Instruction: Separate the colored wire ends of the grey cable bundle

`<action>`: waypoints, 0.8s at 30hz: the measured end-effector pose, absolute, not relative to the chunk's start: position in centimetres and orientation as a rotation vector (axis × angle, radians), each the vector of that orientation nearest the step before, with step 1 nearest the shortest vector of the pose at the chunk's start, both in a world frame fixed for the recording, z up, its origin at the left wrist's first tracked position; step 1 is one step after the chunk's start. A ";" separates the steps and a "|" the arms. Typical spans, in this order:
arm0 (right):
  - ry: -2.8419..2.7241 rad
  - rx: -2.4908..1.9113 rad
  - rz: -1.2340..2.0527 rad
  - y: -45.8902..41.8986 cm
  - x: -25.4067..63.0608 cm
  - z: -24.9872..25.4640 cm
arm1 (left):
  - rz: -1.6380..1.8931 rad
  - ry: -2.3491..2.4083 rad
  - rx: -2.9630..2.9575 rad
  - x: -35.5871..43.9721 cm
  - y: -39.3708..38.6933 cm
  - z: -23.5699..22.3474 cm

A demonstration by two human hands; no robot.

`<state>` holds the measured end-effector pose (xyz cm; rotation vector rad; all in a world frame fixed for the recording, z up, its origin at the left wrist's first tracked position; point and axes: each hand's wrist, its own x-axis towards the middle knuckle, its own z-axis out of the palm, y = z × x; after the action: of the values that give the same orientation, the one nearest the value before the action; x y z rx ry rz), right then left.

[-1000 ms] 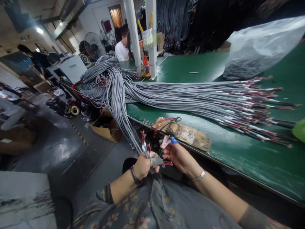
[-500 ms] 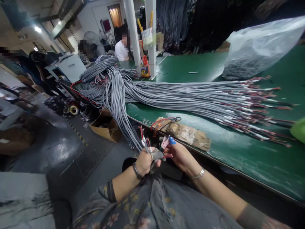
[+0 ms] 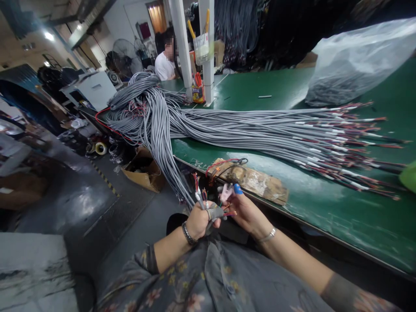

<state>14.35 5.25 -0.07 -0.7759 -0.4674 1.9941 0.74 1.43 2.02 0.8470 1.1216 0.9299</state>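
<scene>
My left hand (image 3: 199, 221) is closed around a few grey cables (image 3: 198, 196), their stripped red, blue and dark wire ends sticking up above the fist. A grey wrap covers one of its fingers or thumb, and thin coloured wires (image 3: 230, 213) point from there toward the right. Close beside it, my right hand (image 3: 247, 213) pinches a small pale pink piece (image 3: 226, 192) whose kind I cannot make out. Blue tape (image 3: 238, 189) is wrapped on one of its digits. Fingers partly hide where the pink piece meets the wires.
A large bundle of grey cables (image 3: 247, 128) lies along the green table (image 3: 325, 225) and hangs over its near edge. Close to my hands is a worn wooden block (image 3: 260, 183) with wires. A clear plastic bag (image 3: 354, 65), a cardboard box (image 3: 143, 171) and a seated person (image 3: 165, 65) are farther off.
The view has shifted slightly. Both hands keep their grip and stay close together; the pink piece has turned a little in my right fingers.
</scene>
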 end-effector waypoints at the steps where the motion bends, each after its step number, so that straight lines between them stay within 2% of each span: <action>1: -0.465 -0.764 2.018 5.2 14.5 0.0 | 0.942 1.126 0.875 0.6 1.2 2.1; 9: -0.716 -0.769 2.187 3.3 15.8 0.2 | 1.040 1.233 1.052 -0.1 -0.3 1.9; 16: -1.016 -1.013 1.878 2.1 15.3 1.3 | 0.961 1.233 1.298 -0.2 -0.4 2.0; 24: -1.041 -1.108 1.791 1.8 14.5 1.6 | 0.943 1.241 1.259 -0.3 -0.4 2.1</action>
<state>14.53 1.82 1.65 -1.1078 -1.0413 1.7910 -0.31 -0.44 2.13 1.2586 1.2406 0.9429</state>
